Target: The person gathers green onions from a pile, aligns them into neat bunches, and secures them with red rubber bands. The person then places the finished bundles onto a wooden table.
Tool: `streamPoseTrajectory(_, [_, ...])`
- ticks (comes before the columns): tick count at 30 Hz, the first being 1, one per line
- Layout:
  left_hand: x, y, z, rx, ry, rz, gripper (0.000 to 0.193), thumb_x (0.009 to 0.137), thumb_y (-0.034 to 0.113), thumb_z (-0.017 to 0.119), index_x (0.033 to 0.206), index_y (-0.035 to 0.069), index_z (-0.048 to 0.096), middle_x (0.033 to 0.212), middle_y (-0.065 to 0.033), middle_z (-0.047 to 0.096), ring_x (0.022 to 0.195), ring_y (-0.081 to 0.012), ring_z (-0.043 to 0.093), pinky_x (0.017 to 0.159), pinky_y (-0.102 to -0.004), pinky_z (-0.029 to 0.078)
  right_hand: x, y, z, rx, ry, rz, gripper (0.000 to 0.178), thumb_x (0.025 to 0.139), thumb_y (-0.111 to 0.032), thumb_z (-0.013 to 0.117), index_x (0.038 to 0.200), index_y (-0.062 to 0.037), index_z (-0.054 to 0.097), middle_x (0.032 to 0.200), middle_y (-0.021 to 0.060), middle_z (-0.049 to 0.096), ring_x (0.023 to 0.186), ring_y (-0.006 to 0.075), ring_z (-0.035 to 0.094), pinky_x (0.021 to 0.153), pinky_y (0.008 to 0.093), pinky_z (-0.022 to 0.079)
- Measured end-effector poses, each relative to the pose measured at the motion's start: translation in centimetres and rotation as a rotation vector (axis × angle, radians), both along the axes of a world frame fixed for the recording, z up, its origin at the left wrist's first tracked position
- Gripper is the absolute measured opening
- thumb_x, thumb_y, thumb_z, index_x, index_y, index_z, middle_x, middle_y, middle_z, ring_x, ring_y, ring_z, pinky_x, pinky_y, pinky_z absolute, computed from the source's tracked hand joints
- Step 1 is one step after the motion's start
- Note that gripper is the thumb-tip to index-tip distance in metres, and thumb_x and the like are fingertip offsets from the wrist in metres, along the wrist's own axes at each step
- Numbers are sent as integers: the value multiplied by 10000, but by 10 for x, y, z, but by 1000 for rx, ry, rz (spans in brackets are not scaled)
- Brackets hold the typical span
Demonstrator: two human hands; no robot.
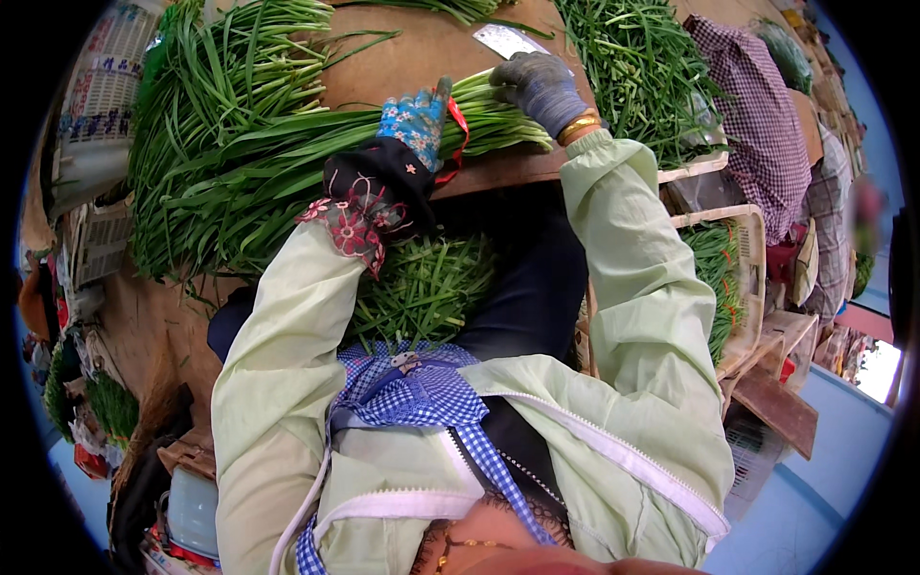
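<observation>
My left hand [414, 125], in a blue flowered glove with a black cuff, is closed around a bunch of garlic chives [498, 120] lying across the board. A red tie strip [458, 144] hangs in a loop beside that hand. My right hand [541, 88], in a grey glove, has its fingers curled on the pale stem ends of the bunch. Just behind it shows a flat metal blade [503, 40]; whether the right hand touches it is hidden. A big pile of loose chives [220, 144] spreads to the left, its long leaves running under my left wrist.
More chives [623, 77] fill a crate at the upper right. Below it stands a pale crate [757, 278] of chives bound with orange ties. Cut green leaves [422, 287] lie on my lap. The brown board [422, 48] has its near edge under the bunch.
</observation>
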State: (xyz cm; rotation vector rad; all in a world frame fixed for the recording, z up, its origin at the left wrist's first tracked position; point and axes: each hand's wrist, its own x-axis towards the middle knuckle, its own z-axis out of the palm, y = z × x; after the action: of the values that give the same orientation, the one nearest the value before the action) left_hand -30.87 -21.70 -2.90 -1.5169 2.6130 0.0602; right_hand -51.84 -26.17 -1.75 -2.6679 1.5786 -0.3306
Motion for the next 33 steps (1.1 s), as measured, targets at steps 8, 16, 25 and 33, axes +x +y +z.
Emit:
streamPoseTrajectory(8, [0,-2,2,72,-7,15,1103,591,329,767,1386,1,75,1287,-158,400,1103,-281,461,933,-397,341,5,6,4,30,78,-12,129,743,-213,618,818,-110,640,817,93,636,809,278,616,706,378,485])
streamPoseTrajectory(16, [4,-1,-4,24,67,-10,1024,580,288,771,1371,23,178,1261,-156,425,1110,-292,457,917,-383,359,-3,11,-5,-68,244,-139,142,721,-196,584,821,-111,637,784,115,626,766,281,618,672,389,492])
streamPoseTrajectory(25, [2,0,2,8,79,-24,944,589,256,760,1363,99,244,1254,-152,431,1105,-291,457,913,-388,363,-70,-24,2,-249,-107,-223,191,783,-282,600,915,-156,659,870,94,641,804,302,607,702,348,490])
streamPoseTrajectory(33, [-4,0,-8,-22,77,-17,908,587,240,753,1350,130,273,1248,-146,438,1088,-293,466,897,-397,364,-18,-16,-10,165,50,-13,134,738,-217,635,829,-118,633,797,75,627,772,267,595,691,348,471])
